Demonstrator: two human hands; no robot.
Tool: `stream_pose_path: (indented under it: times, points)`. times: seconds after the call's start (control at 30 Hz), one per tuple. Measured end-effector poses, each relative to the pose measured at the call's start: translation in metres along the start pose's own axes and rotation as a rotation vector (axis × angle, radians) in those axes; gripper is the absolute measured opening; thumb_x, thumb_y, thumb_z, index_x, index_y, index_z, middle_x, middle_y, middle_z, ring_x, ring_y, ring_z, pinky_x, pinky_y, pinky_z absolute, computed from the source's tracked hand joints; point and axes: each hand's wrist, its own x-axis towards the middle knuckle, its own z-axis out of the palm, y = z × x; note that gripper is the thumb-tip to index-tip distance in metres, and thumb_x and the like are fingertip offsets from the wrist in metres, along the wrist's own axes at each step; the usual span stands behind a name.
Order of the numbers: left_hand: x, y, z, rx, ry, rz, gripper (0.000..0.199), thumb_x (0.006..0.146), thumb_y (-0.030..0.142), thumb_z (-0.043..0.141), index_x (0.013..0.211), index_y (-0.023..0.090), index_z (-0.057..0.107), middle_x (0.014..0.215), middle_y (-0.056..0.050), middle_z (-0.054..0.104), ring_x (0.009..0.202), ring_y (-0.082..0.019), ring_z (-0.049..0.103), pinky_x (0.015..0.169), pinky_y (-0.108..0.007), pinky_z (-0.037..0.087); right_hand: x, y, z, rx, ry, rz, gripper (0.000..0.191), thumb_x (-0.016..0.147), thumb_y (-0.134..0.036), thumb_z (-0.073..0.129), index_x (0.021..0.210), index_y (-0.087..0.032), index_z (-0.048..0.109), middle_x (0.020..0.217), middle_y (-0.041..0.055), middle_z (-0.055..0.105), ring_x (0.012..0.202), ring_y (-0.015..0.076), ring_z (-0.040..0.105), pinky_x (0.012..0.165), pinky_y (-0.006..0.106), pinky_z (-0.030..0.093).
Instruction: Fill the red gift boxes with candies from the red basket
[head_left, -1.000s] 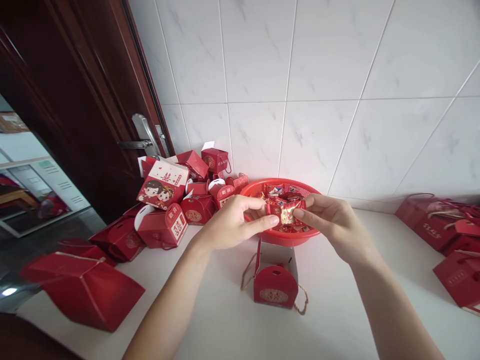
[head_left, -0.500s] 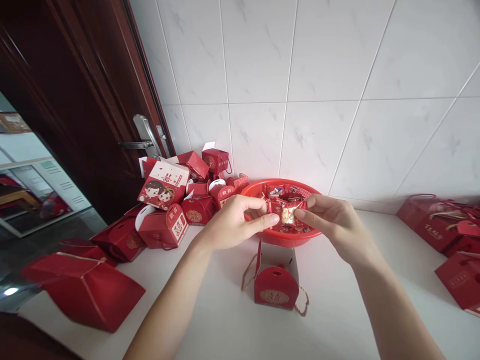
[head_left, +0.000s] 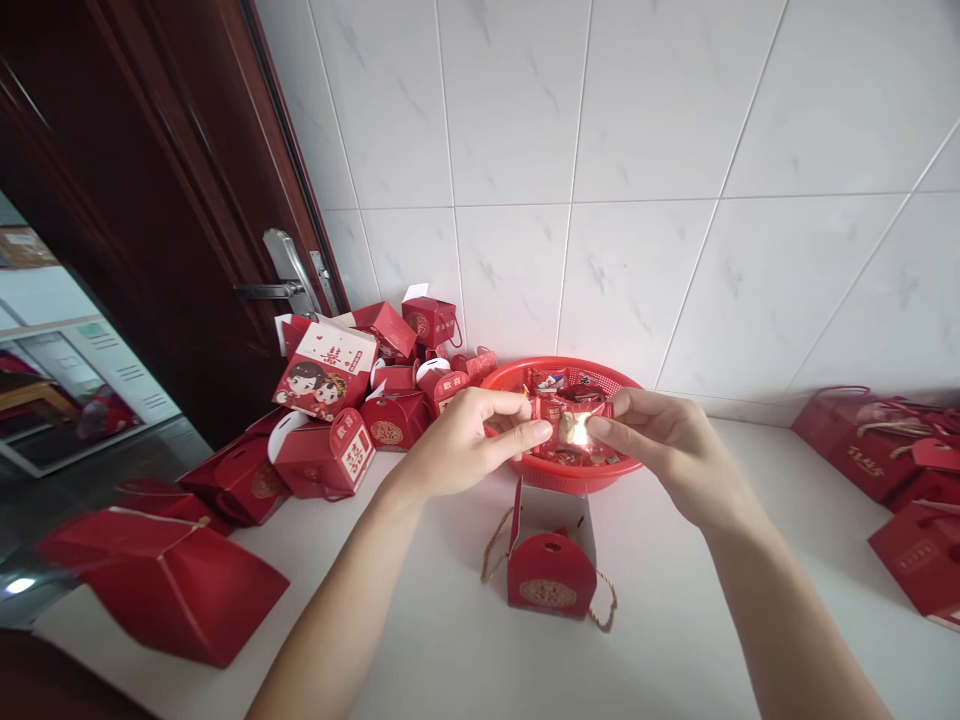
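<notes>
Between my two hands, in front of the basket, is a shiny red and gold candy packet (head_left: 566, 424) with light glaring off its wrapper. My left hand (head_left: 484, 435) pinches its left end between thumb and fingers. The right end is pinched by my right hand (head_left: 667, 445). Behind the packet sits a red plastic basket (head_left: 517, 374) holding several wrapped sweets. Nearer to me stands an open red gift box (head_left: 551, 570) with rope handles and a gold round emblem; a bit of something red shows inside it.
To the left, several red gift boxes (head_left: 322, 455) are piled against the tiled wall (head_left: 510, 270). A larger red box (head_left: 187, 590) stands at the front left. More red boxes (head_left: 862, 450) are at the right. A dark door (head_left: 172, 180) with a metal handle rises at the left.
The packet has tilted slightly, so the glare on its wrapper is brighter. Both hands keep their pinch on its ends; the boxes and basket stay put.
</notes>
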Motion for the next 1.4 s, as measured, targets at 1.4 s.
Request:
stream_pose_path:
  times: [1.4]
  points:
    - [0.003,-0.003,0.013,-0.145,0.075,-0.055,0.035,0.09,0.049,0.067,0.109,0.019,0.065,0.099,-0.004,0.071,0.09,-0.019,0.068,0.08,-0.03,0.054,0.005,0.009,-0.001,0.159,0.053,0.12,0.032,0.085,-0.046,0.075,0.071,-0.018,0.067,0.069,0.0024,0.065,0.059,0.0128,0.058,0.063,0.027,0.049]
